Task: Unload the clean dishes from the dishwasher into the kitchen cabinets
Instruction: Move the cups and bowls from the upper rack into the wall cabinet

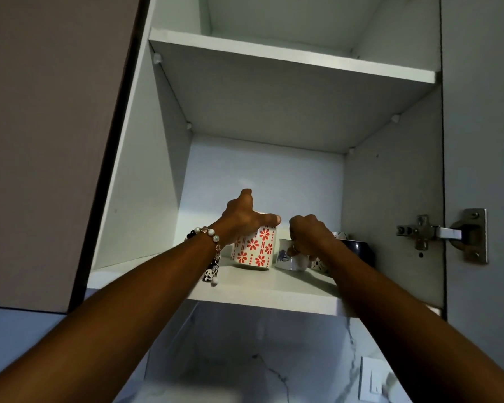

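Note:
A white mug with red flowers (255,248) stands on the lowest shelf (245,289) of the open wall cabinet. My left hand (245,218) grips it from above, thumb over the rim, one finger raised. Right beside it is a white cup with blue flowers (284,255). My right hand (309,237) is curled round that cup's handle side. Behind my right hand a dark blue bowl (358,248) and a small spotted cup (320,264) are partly hidden.
The cabinet's middle shelf (291,58) shows from below with nothing visible on it. The left door (50,141) and the right door with its metal hinge (442,232) stand open. A marble backsplash (245,359) and a wall socket (373,382) lie below.

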